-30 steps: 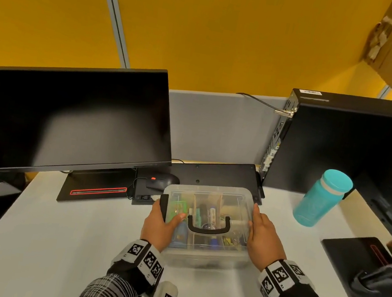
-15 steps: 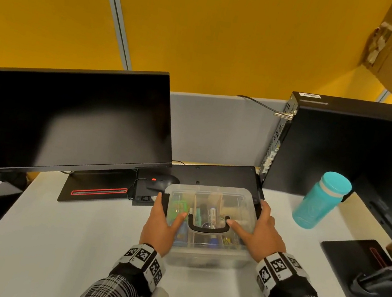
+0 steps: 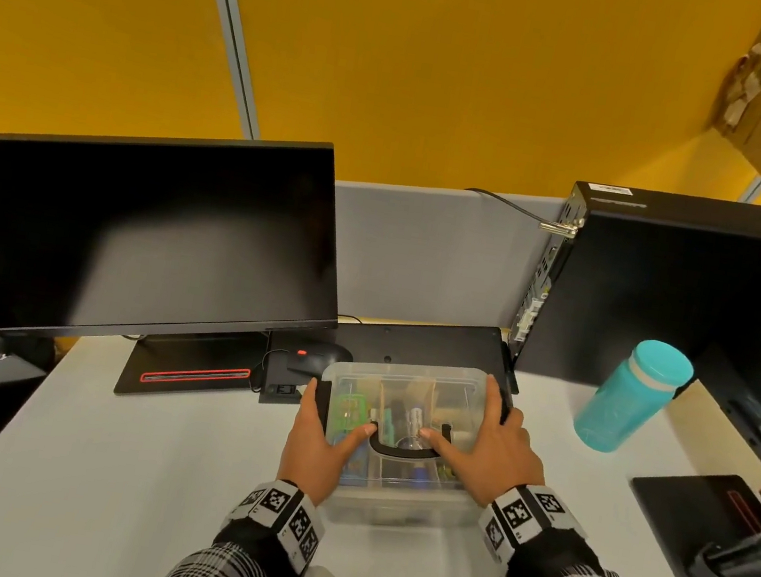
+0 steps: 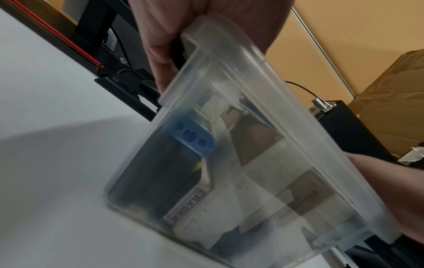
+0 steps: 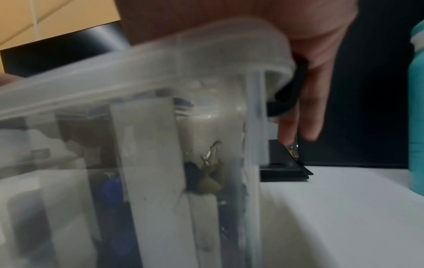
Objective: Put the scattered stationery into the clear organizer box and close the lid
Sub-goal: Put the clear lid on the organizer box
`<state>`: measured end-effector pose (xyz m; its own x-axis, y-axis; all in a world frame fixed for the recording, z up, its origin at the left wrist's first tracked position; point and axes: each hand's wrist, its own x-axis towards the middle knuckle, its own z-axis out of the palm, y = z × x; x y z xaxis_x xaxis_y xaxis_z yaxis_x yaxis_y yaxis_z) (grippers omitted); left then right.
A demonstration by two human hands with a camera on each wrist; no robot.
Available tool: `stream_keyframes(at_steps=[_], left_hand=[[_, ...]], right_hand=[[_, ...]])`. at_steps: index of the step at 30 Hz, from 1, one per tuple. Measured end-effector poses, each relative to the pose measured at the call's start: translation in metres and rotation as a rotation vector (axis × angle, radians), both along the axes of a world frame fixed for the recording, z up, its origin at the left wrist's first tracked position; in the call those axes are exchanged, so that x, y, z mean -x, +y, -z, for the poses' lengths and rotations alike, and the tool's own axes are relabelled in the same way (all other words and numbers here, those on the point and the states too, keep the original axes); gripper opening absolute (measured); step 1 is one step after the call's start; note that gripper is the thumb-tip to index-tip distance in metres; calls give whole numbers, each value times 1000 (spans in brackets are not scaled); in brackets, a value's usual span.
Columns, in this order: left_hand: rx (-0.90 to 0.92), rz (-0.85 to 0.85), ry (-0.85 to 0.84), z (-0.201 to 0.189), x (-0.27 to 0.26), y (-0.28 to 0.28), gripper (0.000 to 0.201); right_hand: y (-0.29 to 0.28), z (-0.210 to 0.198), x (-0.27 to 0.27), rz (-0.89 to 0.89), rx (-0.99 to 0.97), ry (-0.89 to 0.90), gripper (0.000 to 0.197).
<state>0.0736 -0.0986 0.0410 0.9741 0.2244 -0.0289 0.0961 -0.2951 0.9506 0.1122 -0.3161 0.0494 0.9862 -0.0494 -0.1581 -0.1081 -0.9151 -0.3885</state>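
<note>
The clear organizer box [image 3: 408, 386] stands on the white desk with its lid on and the black carry handle [image 3: 403, 451] lying flat. Stationery shows through the walls: an eraser [image 4: 185, 206], a blue piece with holes [image 4: 192, 137] and binder clips [image 5: 206, 174]. My left hand [image 3: 321, 442] lies on the box's left edge, thumb on the lid, fingers down over the left black latch [image 3: 321, 403]. My right hand [image 3: 488, 447] mirrors it on the right, thumb beside the handle, straight fingers [image 5: 307, 108] hanging past the right latch [image 5: 291, 90].
A dark monitor [image 3: 130, 231] stands at the back left, with a black mouse [image 3: 316, 357] and a black keyboard [image 3: 425, 339] just behind the box. At right stand a PC tower [image 3: 640, 287], a teal bottle [image 3: 628, 399] and another monitor base [image 3: 718, 526].
Both thumbs have slid inward onto the lid towards the handle, the right one most. The fingers have shifted to the side latches. The box has stayed in place.
</note>
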Motion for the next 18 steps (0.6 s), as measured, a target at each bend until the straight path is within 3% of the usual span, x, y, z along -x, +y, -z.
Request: stream_keyframes(at_steps=[5, 18], left_hand=[[8, -3, 4, 0, 1, 0, 67], [-51, -26, 47, 1, -1, -1, 67]], right_hand=[[-2, 5, 4, 20, -145, -104, 105], [-3, -3, 1, -99, -16, -83, 103]])
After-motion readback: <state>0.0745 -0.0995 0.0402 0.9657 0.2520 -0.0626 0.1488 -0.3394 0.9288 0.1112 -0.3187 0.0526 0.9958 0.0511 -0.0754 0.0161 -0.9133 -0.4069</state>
